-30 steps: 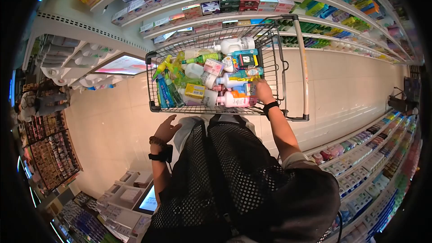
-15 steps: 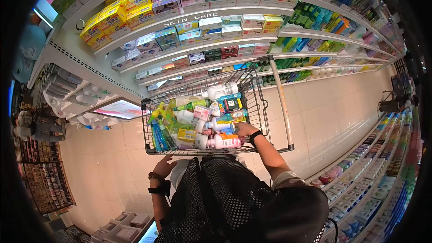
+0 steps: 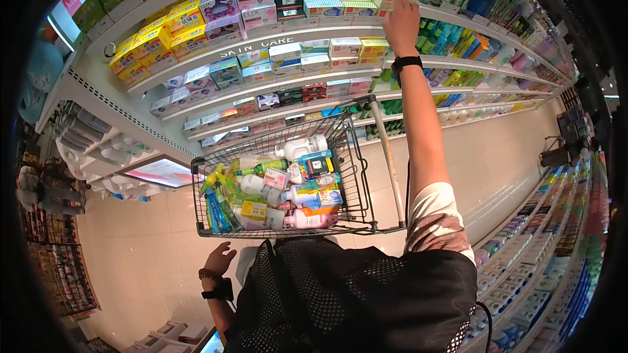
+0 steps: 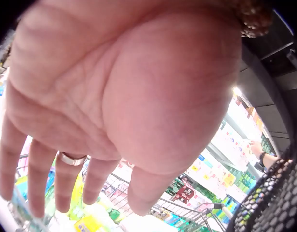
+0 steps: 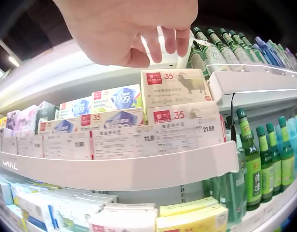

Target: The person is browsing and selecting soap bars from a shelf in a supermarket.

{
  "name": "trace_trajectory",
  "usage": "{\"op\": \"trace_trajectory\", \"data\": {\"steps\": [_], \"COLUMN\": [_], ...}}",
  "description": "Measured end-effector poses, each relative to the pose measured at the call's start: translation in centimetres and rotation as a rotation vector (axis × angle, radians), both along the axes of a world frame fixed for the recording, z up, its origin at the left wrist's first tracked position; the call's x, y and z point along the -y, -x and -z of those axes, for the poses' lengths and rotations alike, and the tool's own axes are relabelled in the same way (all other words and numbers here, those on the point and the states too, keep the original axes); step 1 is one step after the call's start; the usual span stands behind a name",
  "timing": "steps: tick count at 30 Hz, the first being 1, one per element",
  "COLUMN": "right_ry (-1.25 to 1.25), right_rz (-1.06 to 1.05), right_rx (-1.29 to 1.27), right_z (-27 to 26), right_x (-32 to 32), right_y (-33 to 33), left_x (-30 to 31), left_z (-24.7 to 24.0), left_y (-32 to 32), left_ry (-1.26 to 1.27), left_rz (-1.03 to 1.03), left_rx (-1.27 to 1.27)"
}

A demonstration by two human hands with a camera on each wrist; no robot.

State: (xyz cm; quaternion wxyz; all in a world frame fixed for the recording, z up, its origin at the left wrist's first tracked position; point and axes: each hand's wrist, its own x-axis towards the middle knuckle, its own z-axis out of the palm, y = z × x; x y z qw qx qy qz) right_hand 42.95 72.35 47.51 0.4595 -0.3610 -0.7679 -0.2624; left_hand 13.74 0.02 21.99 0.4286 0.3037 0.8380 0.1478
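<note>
White shelving (image 5: pixel 114 166) curves across my remote feed, a loaded black wire shopping cart (image 3: pixel 195 167) standing below. Slim green bottles with green caps (image 5: pixel 253 169) line the neighbouring shelf at right, glassy obstacles to keep clear of. The right hand (image 3: pixel 401 25) hangs over the upper tier, fingers loosely bent, apart and holding nothing I can see; whether a fingertip brushes cardboard, I cannot tell. The left hand (image 3: pixel 219 260) spreads idle beside the cart. Beneath the right hand, a cream cardboard box printed with a goat (image 5: pixel 175 88) lies on a matching box (image 5: pixel 206 110) at the tier's end. I judge it light, stiff, smooth and easily dented, best pinched across its upper sides. White-and-blue cartons (image 5: pixel 120 95) crowd its left; white paper price labels (image 5: pixel 184 133) screen the lower box's front.
</note>
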Motion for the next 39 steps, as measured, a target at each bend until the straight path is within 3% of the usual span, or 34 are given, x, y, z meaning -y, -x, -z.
{"op": "trace_trajectory", "data": {"steps": [5,12,13,15,17,20,22,25,27,29,31,33,34,35,37,38,39], "right_ry": [-0.044,-0.023,-0.024,0.037,0.166,0.514,0.472,0.247,0.249,0.561,0.484,0.7,0.639,0.665,0.954,0.751,0.86], "right_rz": [0.031,-0.019,-0.018,-0.11,-0.336,-0.781,-1.044,-1.223,-1.236,-1.163,-1.213,-1.23,-1.266,-1.24,-1.163,-1.12,-1.149], "right_rx": [0.284,0.356,0.385,0.322,0.323,0.459,0.468,0.37,0.27,0.077,0.037,0.068,0.001,-0.006,-0.155,-0.047,-0.051], "right_z": [-0.4,-2.8,-3.2,-3.4,-2.2,-0.3,2.2,4.6,5.9,6.2,7.0,7.0,7.1,7.0,6.8,7.2,7.2], "right_x": [-2.9,-1.0,0.7,7.9,15.6,27.1,32.7,39.0,41.8,44.8,46.6,49.1,50.0,51.0,53.5,54.4,55.4], "right_y": [-0.3,-1.6,-1.9,-0.3,1.3,3.2,4.3,4.8,4.7,4.3,4.5,4.5,5.2,5.2,5.2,5.1,5.1], "left_x": [0.8,1.7,1.3,-0.9,-5.1,-11.7,-14.4,-14.2,-13.1,-11.7,-10.3,-9.2,-8.2,-7.1,-5.1,-3.9,-2.8], "left_z": [-0.1,0.2,0.0,-1.0,-3.3,-8.9,-14.0,-18.3,-18.2,-18.9,-19.7,-20.0,-19.4,-19.3,-19.3,-19.1,-19.1], "left_y": [-1.5,-1.4,-1.2,-0.8,-1.1,-2.2,-3.5,-4.1,-3.7,-3.9,-3.9,-3.2,-3.3,-3.0,-2.5,-3.4,-3.4], "left_ry": [-0.004,0.027,0.028,-0.272,-0.438,-0.778,-0.913,-1.017,-1.041,-1.053,-1.058,-1.093,-1.085,-1.08,-1.153,-1.194,-1.19], "left_rz": [-0.041,-0.035,-0.037,-0.005,-0.157,-0.172,-0.055,0.323,0.365,0.354,0.341,0.46,0.337,0.339,0.433,0.289,0.289], "left_rx": [0.019,0.049,0.043,0.097,0.332,0.72,0.699,0.353,0.184,0.251,0.328,0.235,0.388,0.392,0.075,0.236,0.248]}}
